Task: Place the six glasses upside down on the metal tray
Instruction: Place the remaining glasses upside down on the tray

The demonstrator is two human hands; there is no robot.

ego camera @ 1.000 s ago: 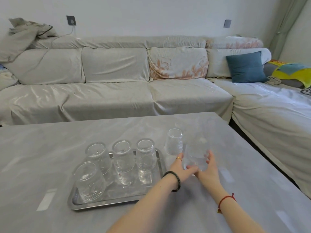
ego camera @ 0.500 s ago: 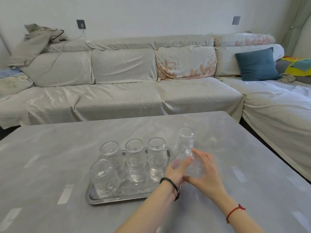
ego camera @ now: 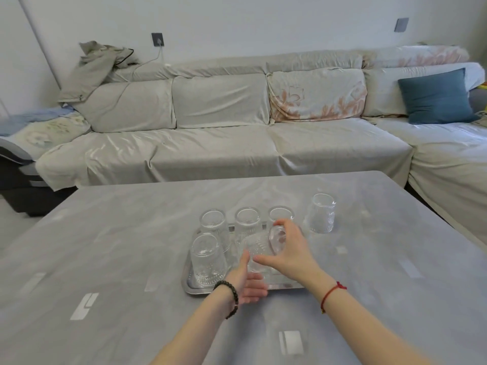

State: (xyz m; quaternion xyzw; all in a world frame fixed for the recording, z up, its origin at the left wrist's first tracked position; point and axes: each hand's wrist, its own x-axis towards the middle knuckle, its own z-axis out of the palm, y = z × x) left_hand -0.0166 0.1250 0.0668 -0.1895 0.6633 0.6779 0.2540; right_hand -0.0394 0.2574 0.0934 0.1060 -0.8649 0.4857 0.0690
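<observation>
A metal tray lies on the grey table. Three clear ribbed glasses stand upside down in its back row: left, middle, right. One more upside-down glass stands at the front left. A fifth glass is tilted on its side over the tray's front middle, held between both hands. My right hand grips its base end from the right. My left hand cups it from below and the left. A sixth glass stands upside down on the table, right of the tray.
The grey table reaches to a far edge facing a long covered sofa. A blue cushion lies at the sofa's right end. The table's right edge runs close to the sofa's side section.
The held glass has moved left from the table beside the tray to over the tray's front middle and tipped onto its side. Both hands moved left with it.
</observation>
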